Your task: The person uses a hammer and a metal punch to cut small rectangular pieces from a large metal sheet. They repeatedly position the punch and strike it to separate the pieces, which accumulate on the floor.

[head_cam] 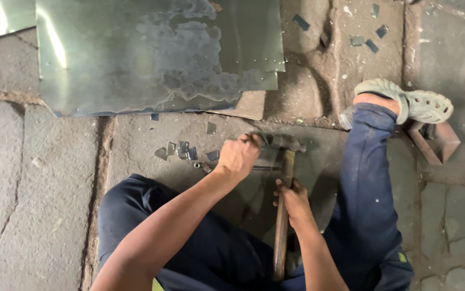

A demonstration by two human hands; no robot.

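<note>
Head view: right hand [292,200] grips hammer [283,205]; left hand [239,155] fisted, hiding whatever it pinches.

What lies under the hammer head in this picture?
The hammer head rests over the stone floor, beside the left hand. Whatever sits directly beneath it is covered, so it cannot be seen.
</note>
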